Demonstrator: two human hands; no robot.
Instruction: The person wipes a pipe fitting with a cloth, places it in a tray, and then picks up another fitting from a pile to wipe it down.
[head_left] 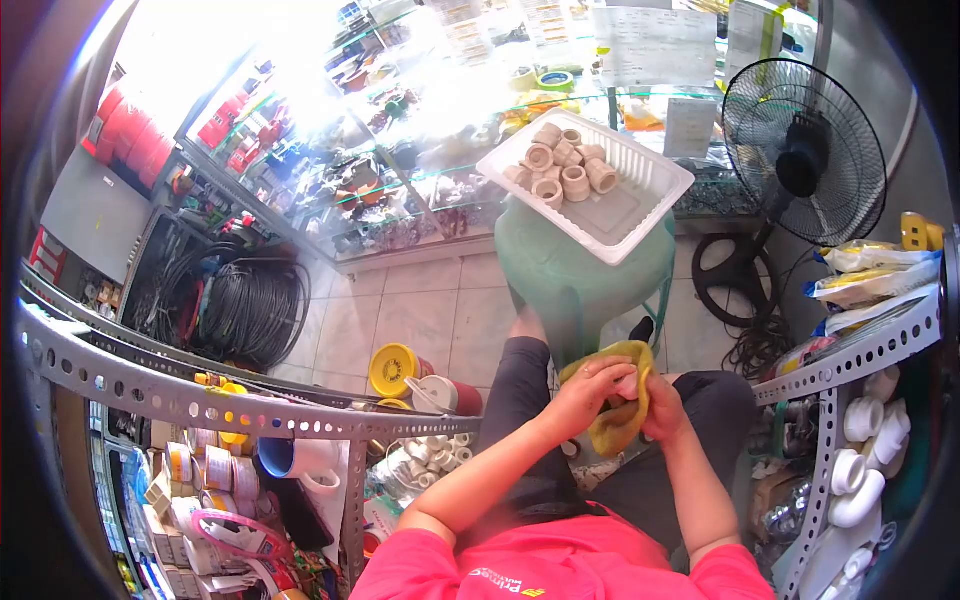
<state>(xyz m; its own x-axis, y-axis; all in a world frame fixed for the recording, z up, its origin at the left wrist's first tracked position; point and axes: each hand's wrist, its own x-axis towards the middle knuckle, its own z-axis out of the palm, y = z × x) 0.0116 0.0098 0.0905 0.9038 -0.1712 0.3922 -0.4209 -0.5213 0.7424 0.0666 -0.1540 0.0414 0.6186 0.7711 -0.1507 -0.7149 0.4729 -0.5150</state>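
A yellow-brown cloth (612,440) is bunched between my hands above my lap. My left hand (588,390) lies over its near side with fingers curled onto it. From the other side, my right hand (662,410) grips the same cloth, its fingers mostly hidden by the folds. Whether something small is wrapped inside, I cannot make out. Ahead of my hands, a white plastic tray (640,215) rests on a green plastic stool (540,270). Several beige pipe fittings (575,183) are heaped in the tray's far left part.
A black fan (800,160) stands at the right. Perforated metal shelf rails (200,395) flank me, with tape rolls (217,468) and a mug (290,457) at left and white pipe elbows (858,498) at right. Black cable coils (255,310) and yellow-lidded tubs (395,370) sit beyond.
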